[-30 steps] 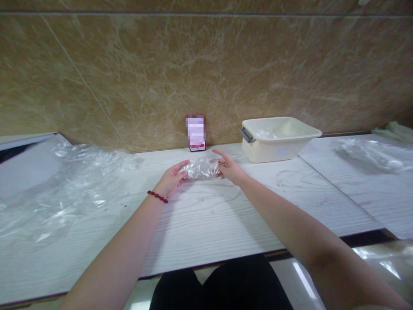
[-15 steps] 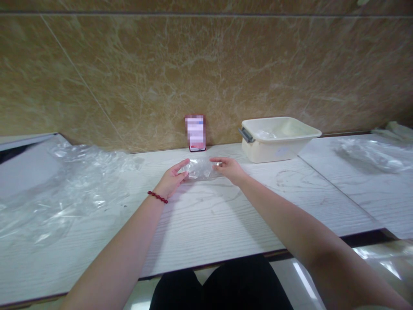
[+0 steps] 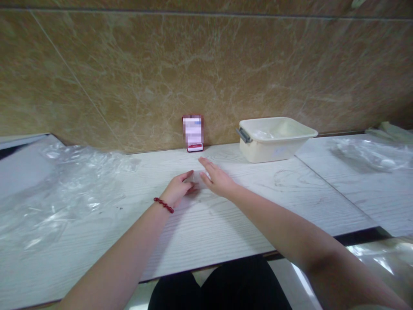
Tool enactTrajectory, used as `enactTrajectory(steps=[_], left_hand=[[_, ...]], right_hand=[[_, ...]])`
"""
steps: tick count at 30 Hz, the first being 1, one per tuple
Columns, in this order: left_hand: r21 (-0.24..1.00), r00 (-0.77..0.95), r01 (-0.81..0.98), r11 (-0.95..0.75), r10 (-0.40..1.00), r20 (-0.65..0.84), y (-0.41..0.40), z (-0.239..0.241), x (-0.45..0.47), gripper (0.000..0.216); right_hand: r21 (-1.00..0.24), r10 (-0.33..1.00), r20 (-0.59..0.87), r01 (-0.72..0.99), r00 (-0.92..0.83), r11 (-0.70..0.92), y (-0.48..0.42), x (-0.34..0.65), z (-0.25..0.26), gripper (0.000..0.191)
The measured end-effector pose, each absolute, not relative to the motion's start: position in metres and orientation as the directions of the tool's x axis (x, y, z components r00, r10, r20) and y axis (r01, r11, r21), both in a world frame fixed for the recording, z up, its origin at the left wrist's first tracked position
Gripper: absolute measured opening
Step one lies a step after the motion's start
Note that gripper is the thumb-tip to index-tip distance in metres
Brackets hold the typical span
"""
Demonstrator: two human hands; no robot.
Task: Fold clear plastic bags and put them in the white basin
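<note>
A small piece of clear plastic film (image 3: 199,180) shows faintly between my two hands, low over the white table (image 3: 226,232). My left hand (image 3: 180,188), with a red bead bracelet at the wrist, has its thumb and fingers closed around the film's left end. My right hand (image 3: 218,180) lies on the film's right side with fingers stretched out. Most of the film is hidden by the hands. Just behind them a phone (image 3: 194,133) in a red case leans upright against the wall, its screen blurred.
Right of the phone stands a cream plastic bin (image 3: 267,150) with a grey handle and some clear plastic inside. Loose clear plastic sheets (image 3: 74,185) spread over the table's left. More plastic (image 3: 376,155) lies at the far right. A marble wall (image 3: 206,69) borders the back.
Both hands have come closer together and slightly nearer to me, and the film between them looks smaller. My right hand has gone from a pinch to stretched fingers.
</note>
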State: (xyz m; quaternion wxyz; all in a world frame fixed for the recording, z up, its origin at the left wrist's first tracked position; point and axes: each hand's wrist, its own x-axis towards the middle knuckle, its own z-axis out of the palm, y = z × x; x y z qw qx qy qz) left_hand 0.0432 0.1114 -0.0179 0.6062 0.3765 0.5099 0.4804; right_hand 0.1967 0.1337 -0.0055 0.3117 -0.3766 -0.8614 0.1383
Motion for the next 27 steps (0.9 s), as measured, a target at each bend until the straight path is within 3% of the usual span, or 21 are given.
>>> enactTrajectory(steps=[2,5,11,21,27], left_hand=[[0.954,0.054,-0.188,0.233,0.972,-0.227,0.111,-0.019,0.045,0.052],[0.956,0.042,-0.161,0.244,0.970,-0.241,0.112,-0.019,0.044,0.055],[0.942,-0.008,-0.120,0.314,0.948,-0.317,0.109,-0.010,0.045,0.064],[0.905,0.048,-0.252,0.343,0.938,-0.342,0.107,-0.008,0.045,0.069],[0.911,0.015,-0.228,0.343,0.937,-0.349,0.106,-0.004,0.044,0.065]], right_hand=[[-0.408,0.703,0.315,0.578,-0.638,0.707,0.125,0.186,-0.011,0.054],[-0.330,0.714,0.199,0.640,-0.671,0.694,0.121,0.180,-0.021,0.062],[-0.212,0.771,0.140,0.742,-0.621,0.636,0.125,0.184,-0.029,0.063],[-0.209,0.863,0.081,0.838,-0.498,0.503,0.127,0.189,-0.027,0.059],[-0.208,0.929,0.022,0.907,-0.369,0.365,0.134,0.197,-0.026,0.062]])
